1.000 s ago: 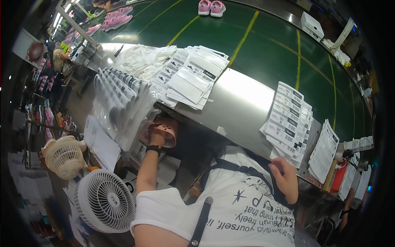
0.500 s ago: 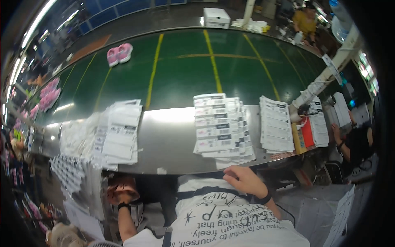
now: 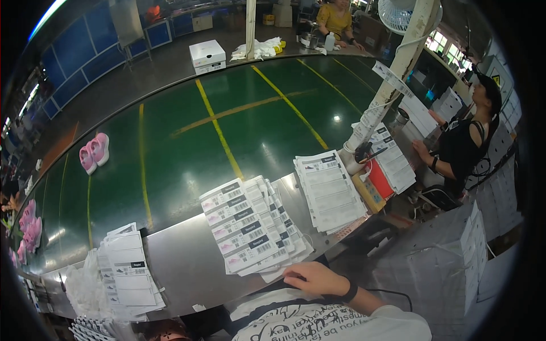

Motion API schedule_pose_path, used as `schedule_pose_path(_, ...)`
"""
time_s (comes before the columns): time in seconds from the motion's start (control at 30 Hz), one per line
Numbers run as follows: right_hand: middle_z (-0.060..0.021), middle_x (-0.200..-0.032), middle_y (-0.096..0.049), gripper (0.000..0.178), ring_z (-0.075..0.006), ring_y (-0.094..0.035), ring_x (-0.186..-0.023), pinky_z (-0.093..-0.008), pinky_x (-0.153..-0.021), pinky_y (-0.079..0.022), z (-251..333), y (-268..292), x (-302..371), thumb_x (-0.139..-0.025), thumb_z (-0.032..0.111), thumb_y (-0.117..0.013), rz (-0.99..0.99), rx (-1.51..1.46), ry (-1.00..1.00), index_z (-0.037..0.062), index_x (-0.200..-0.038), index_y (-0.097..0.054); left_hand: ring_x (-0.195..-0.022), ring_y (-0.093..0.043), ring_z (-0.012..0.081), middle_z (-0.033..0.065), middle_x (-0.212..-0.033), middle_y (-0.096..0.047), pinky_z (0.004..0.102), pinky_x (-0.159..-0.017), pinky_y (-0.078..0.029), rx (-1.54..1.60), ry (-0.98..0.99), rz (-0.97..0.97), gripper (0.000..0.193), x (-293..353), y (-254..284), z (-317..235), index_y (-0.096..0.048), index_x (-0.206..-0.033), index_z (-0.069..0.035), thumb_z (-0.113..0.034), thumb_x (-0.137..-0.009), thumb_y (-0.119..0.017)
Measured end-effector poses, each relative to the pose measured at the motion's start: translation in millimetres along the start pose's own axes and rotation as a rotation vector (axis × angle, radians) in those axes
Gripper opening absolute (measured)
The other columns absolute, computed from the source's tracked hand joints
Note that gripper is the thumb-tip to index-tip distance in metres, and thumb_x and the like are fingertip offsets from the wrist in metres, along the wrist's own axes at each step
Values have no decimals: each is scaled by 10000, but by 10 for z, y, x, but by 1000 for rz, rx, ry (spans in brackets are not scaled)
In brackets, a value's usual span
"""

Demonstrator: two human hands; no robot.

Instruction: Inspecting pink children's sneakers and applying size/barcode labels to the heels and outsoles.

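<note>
My right hand (image 3: 316, 279) is at the near edge of the metal counter, just below a fanned stack of printed label sheets (image 3: 242, 227) with pink shoe pictures. Its fingers are loosely bent, with a gap between thumb and forefinger, and nothing shows in them. A dark band circles that wrist. My left hand is out of sight; only the top of a reddish-brown object (image 3: 169, 329) shows below the counter at the lower left. Another pile of printed sheets (image 3: 132, 273) lies at the counter's left, beside crumpled white tissue (image 3: 85, 287).
Pink shoes (image 3: 94, 153) stand on the green, yellow-lined conveyor belt (image 3: 182, 153), with more pink shoes (image 3: 29, 230) farther left. Right of me are a stack of sheets (image 3: 330, 193), a white post (image 3: 392, 79) and a co-worker in black (image 3: 469, 142). A white box (image 3: 207, 55) stands beyond the belt.
The view has swung to the right and up, bringing the co-worker in black more fully into sight. My left hand, earlier by the reddish-brown object, has left the picture. My right hand remains near the counter edge.
</note>
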State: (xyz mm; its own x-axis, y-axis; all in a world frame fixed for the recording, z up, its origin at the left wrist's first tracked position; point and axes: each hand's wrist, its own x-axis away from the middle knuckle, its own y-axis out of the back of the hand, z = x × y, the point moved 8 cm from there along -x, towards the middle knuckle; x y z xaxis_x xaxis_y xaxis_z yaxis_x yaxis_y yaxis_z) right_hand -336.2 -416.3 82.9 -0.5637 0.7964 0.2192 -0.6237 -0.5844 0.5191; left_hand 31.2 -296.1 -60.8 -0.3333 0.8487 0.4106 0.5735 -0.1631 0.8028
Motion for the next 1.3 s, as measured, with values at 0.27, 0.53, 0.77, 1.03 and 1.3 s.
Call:
schedule_pose_path(0.27, -101, -761, -702, 154, -141, -698, -717, -255, -635, -534, -808, 827, 848, -927, 122, -614, -700, -124, -279, -30, -932, -640, -942, -615, 195, 117, -996, -684, 330, -871, -478, 182, -17, 311, 245, 726, 359, -746, -696, -1076, -64, -197, -870, -679)
schedule_pose_path(0.53, -200, -874, -698, 364, -392, -673, -833, -465, -786, -529, -2792, 39, 3158, -817, 386, -630, -277, 394, -1189, 51, -934, -711, -837, -628, 160, 110, -895, -710, 303, -815, -498, 451, -142, 474, 203, 651, 579, -1453, -705, -1047, -45, -182, -900, -677)
schedule_pose_path(0.77, -185, -1181, -657, 641, -338, -621, -1078, -431, -934, -466, -3236, -1527, 4037, -812, 558, -537, 120, 78, -1318, 43, -1170, -668, -1333, -392, 345, 213, -1433, -411, 414, -1097, -318, 468, -554, -275, 669, -1552, 794, -1901, -431, -1393, -16, -241, -815, -682)
schedule_pose_path(1.03, -127, -1476, -430, 604, -312, -385, -1365, -410, -1119, -288, -3638, -2336, 4440, -953, 513, -420, 49, -553, -1440, 99, -1386, -502, -1330, -334, 371, 240, -1438, -312, 433, -1116, -268, 328, -617, 72, 870, -2150, 268, -2456, -228, -1459, 48, -179, -774, -715)
schedule_pose_path(1.3, -156, -1405, -498, 575, -301, -458, -1308, -410, -1069, -355, -3182, -1475, 3538, -922, 502, -471, 211, -296, -1420, 101, -1324, -561, -1216, -396, 319, 253, -1300, -338, 426, -1077, -297, 165, -516, 197, 1086, -2198, 199, -2350, -205, -1369, 95, -284, -593, -864)
